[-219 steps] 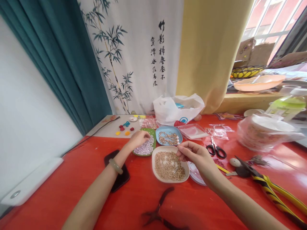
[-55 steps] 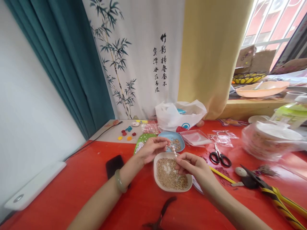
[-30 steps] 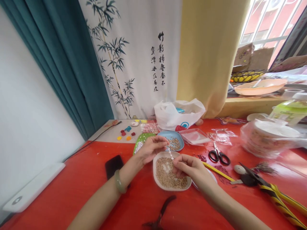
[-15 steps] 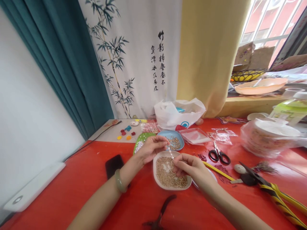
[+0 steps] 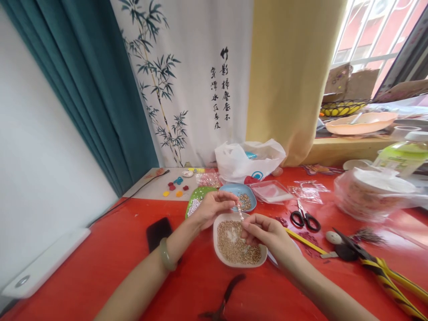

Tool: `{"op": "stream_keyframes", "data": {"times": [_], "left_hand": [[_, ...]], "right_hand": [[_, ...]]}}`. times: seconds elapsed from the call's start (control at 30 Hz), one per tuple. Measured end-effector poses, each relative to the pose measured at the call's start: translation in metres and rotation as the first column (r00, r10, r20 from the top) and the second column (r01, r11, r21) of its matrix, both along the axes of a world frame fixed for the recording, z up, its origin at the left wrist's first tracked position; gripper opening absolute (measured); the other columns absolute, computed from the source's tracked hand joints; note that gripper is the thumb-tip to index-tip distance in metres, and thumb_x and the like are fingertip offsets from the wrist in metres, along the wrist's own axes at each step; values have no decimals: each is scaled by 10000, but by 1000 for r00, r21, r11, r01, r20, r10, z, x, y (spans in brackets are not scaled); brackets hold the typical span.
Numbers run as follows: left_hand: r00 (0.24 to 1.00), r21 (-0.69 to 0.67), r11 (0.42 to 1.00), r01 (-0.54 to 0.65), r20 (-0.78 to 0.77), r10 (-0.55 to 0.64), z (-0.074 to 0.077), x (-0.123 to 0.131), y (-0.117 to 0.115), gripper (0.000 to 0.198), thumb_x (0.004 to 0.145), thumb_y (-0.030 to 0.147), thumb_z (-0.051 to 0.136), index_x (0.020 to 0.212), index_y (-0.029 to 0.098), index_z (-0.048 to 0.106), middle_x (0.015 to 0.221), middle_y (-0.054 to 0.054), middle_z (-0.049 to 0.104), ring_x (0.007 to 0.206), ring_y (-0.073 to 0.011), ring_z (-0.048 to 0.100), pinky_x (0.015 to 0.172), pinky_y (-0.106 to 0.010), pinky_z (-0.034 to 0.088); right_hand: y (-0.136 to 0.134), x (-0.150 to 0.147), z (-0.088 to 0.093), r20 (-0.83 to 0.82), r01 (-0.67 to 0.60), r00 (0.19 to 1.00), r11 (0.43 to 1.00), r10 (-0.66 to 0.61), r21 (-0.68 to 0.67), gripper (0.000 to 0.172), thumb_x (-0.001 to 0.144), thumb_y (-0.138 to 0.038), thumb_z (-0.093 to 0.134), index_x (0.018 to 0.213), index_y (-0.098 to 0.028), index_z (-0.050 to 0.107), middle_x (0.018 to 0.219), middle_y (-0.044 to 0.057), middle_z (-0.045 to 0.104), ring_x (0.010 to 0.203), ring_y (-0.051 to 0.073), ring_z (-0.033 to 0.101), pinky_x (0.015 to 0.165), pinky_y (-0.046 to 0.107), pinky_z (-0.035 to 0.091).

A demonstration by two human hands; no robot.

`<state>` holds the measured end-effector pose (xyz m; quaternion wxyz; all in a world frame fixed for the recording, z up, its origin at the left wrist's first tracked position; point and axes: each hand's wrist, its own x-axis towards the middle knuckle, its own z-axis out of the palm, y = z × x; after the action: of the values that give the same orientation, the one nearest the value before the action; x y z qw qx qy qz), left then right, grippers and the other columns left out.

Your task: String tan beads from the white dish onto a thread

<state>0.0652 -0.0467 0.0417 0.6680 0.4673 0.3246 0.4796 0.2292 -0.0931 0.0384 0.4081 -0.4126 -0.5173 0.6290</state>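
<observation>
two hands meet over the red table (image 5: 100, 267), above the white dish (image 5: 219, 249) of small gold beads. left hand (image 5: 212, 208), with a green bangle (image 5: 164, 254) on its wrist, pinches the upper end of a short strand of pale beads (image 5: 240, 213); right hand (image 5: 264, 232), at 4 o'clock from the left, has its fingers closed narrow on the strand's lower end, right over the dish. at 12 o'clock from the dish sits a blue dish (image 5: 239, 192) with gold beads, and at 11 o'clock a green dish (image 5: 198, 196) of silvery beads, partly hidden by the left hand. black phone (image 5: 158, 229) lies at 9 o'clock, beside the left forearm. dark pliers (image 5: 227, 296) lie at 6 o'clock, scissors (image 5: 304, 216) at 2 o'clock, well apart. white plastic bag (image 5: 249, 160) stands beyond the blue dish.
</observation>
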Motion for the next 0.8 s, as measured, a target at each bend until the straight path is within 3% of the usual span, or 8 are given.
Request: {"op": "stream_keyframes", "data": {"times": [0.2, 0.33, 0.4, 0.43, 0.5, 0.53, 0.63, 0.8], "left_hand": [[995, 73, 997, -22, -93, 29, 2, 1, -1, 221, 622, 288, 703, 751, 115, 654, 726, -44, 630, 609, -84, 536, 563, -202, 414], [927, 234, 967, -100, -330, 176, 8, -17, 11, 211, 671, 321, 640, 759, 129, 644, 766, -57, 636, 689, -127, 544, 596, -229, 418], [810, 386, 918, -87, -510, 291, 9, -35, 21, 163, 677, 284, 620, 757, 145, 653, 782, -54, 643, 720, -145, 544, 637, -249, 414], [709, 455, 889, -53, -610, 355, 8, -45, 26, 123, 671, 246, 614, 739, 154, 659, 785, -53, 649, 733, -154, 546, 659, -257, 407], [465, 465, 883, 65, -797, 385, 2, -62, 35, 100, 654, 175, 597, 721, 181, 671, 741, -44, 656, 715, -165, 549, 649, -263, 388], [432, 446, 890, 94, -824, 367, -2, -68, 39, 115, 622, 129, 605, 698, 180, 675, 720, -45, 658, 702, -169, 551, 637, -263, 380], [419, 381, 906, 183, -864, 279, -18, -74, 45, 164, 562, 79, 625, 677, 182, 682, 668, -25, 662, 628, -154, 556, 589, -241, 371], [439, 315, 903, 291, -883, 166, -34, -61, 47, 154, 528, 157, 692, 679, 189, 687, 670, -9, 671, 624, -145, 565, 572, -217, 372]], "right_hand": [[1, 0, -2, 25, 9, 1000, 1000, -10, 26, 267, 635, -408, 661, 610, -164, 556, 559, -7, 619, 487, 89, 525, 506, 219, 383], [4, 3, -3, 18, 69, 997, 995, -70, 72, 290, 633, -442, 658, 647, -167, 567, 596, 4, 625, 520, 101, 534, 526, 231, 396], [5, 6, -4, 13, 121, 992, 987, -123, 105, 291, 636, -445, 658, 668, -168, 574, 622, 11, 625, 545, 108, 536, 540, 236, 401], [6, 7, -4, 16, 140, 990, 983, -143, 116, 288, 638, -442, 659, 676, -169, 575, 628, 13, 624, 554, 111, 534, 545, 239, 403], [7, 8, -5, 32, 156, 986, 980, -161, 125, 279, 645, -435, 659, 684, -172, 575, 635, 16, 620, 565, 117, 531, 556, 247, 407], [8, 8, -5, 42, 152, 986, 980, -159, 125, 276, 650, -435, 656, 686, -173, 575, 636, 18, 619, 568, 120, 531, 562, 251, 411], [8, 7, -5, 69, 134, 987, 983, -144, 128, 284, 653, -451, 647, 685, -178, 574, 638, 24, 619, 576, 132, 537, 565, 262, 416], [6, 4, -2, 86, 120, 988, 986, -130, 112, 300, 632, -463, 657, 667, -177, 573, 617, 21, 609, 561, 128, 527, 543, 256, 406]]}}
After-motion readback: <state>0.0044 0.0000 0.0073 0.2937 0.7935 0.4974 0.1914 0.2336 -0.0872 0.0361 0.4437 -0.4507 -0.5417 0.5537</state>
